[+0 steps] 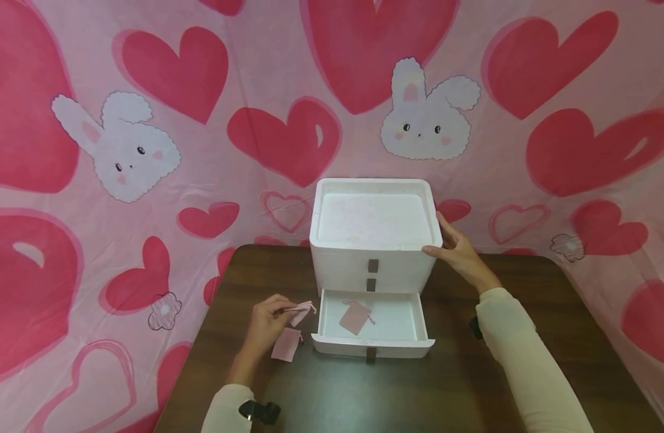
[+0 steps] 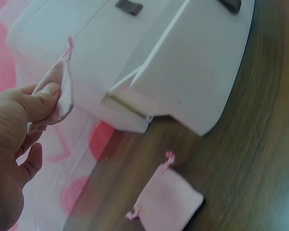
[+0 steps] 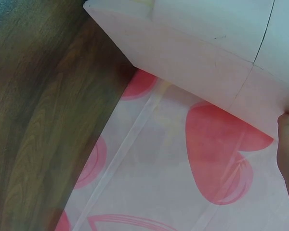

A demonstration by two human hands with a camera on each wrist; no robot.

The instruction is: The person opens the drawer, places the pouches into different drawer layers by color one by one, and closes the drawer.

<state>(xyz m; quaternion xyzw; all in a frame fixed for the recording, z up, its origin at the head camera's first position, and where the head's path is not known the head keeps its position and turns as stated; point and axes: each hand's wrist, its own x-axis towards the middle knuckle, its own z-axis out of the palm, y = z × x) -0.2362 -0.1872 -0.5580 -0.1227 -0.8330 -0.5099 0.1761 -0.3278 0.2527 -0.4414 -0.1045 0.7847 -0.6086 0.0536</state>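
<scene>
My left hand (image 1: 266,322) pinches a small pink drawstring pouch (image 1: 302,314) between thumb and fingers, just left of the pulled-out drawer (image 1: 399,322). The left wrist view shows this pouch (image 2: 63,94) raised off the table, its cord sticking up. A second pink pouch (image 1: 286,345) lies flat on the table below that hand. Inside the drawer, the bottom one of a white drawer unit (image 1: 340,267), lies a third pouch (image 1: 355,318). My right hand (image 1: 459,251) rests at the unit's upper right front corner, thumb at the front edge and fingers along the side.
The unit stands near the back of a dark wooden table (image 1: 332,397), its upper drawers closed and a raised rim (image 1: 375,246) round its top. Grey pull tabs (image 1: 373,266) mark the drawer fronts. A pink cloth (image 1: 359,156) with hearts and rabbits hangs behind.
</scene>
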